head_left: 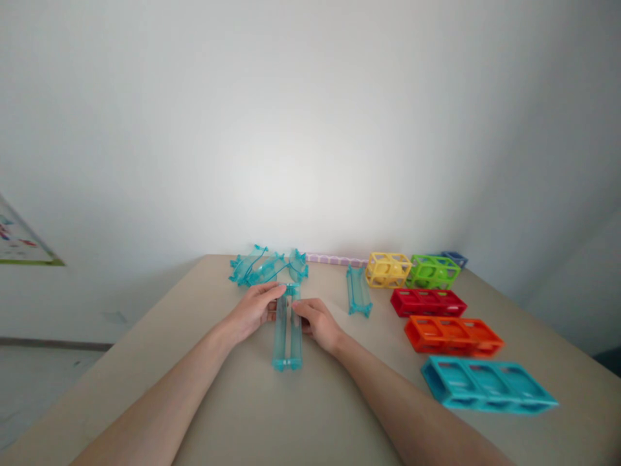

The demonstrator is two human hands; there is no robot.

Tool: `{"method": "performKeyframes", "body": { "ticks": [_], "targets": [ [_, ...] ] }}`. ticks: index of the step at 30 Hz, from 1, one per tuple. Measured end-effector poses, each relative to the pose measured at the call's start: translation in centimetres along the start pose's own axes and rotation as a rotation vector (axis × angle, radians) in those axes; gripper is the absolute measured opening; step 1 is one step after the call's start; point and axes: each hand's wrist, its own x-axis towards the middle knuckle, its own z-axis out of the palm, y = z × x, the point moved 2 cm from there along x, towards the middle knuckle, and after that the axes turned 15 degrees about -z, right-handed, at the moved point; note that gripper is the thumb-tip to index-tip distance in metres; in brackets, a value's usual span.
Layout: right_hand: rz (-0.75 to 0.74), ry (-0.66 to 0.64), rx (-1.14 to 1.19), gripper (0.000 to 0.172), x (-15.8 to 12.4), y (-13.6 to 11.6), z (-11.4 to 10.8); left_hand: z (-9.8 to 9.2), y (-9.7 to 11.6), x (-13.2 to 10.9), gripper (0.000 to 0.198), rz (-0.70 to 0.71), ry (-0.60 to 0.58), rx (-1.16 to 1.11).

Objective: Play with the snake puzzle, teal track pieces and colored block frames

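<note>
Over the table [228, 414], both hands grip a long translucent teal plastic piece [280, 336], two side-by-side lengths with a narrow gap between them and small connectors at both ends. Whether it is one part or two joined ones, I cannot tell. My left hand [255, 306] is closed on its left side near the far end, thumb on top. My right hand [317, 320] is closed on the right side, a little nearer. Some fingertips are hidden. Beyond my left hand lies a pile of similar teal pieces [259, 265], and another teal piece [359, 291] rests to the right.
At right stand yellow [388, 270], green [433, 272] and dark blue open-frame blocks [455, 259]. Closer are red [428, 302], orange [453, 336] and teal three-cell blocks [488, 384]. A lilac strip [334, 260] lies along the white wall [301, 129] behind the table.
</note>
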Motion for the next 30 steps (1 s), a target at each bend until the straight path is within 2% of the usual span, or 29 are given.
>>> {"method": "performKeyframes", "body": {
  "ticks": [8, 15, 19, 25, 30],
  "targets": [
    [0.011, 0.019, 0.133, 0.031, -0.1, -0.4, 0.1, 0.3, 0.1, -0.2, 0.023, -0.012, -0.045, 0.014],
    [-0.017, 0.063, 0.135, 0.035, 0.2, 0.5, -0.6, -0.2, 0.8, -0.6, 0.037, 0.028, 0.062, 0.22],
    [-0.011, 0.041, 0.153, 0.034, 0.2, 0.7, -0.3, 0.0, 0.5, -0.4, 0.03, 0.053, 0.058, 0.133],
    [-0.046, -0.007, 0.181, 0.032, 0.1, 0.4, -0.1, 0.3, 0.2, -0.4, 0.025, 0.024, -0.014, 0.056],
    [-0.057, -0.038, 0.178, 0.033, 0.1, 0.0, 0.0, 0.2, 0.0, -0.3, 0.022, 0.003, -0.025, 0.01]
  ]
}}
